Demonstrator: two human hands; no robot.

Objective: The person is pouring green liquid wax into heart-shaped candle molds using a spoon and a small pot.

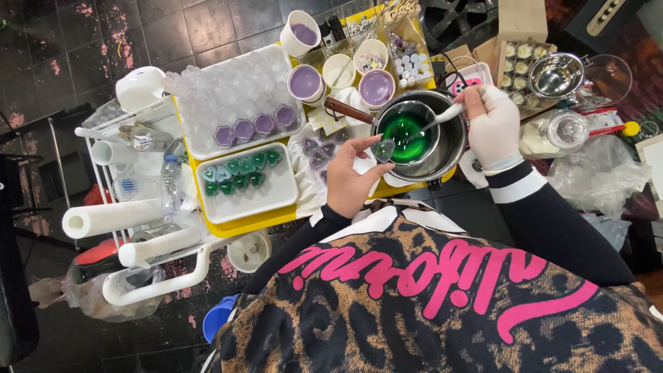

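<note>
Centrally, green liquid (pixel 404 129) fills the steel pot (pixel 452 141)

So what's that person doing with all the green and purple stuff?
The person is working over a metal pot that holds a bowl of green liquid. The right hand, in a white glove, holds a white spoon over the bowl. The bare left hand holds a small clear heart-shaped cup beside it. One white tray already has green hearts; another tray has purple ones.
</note>
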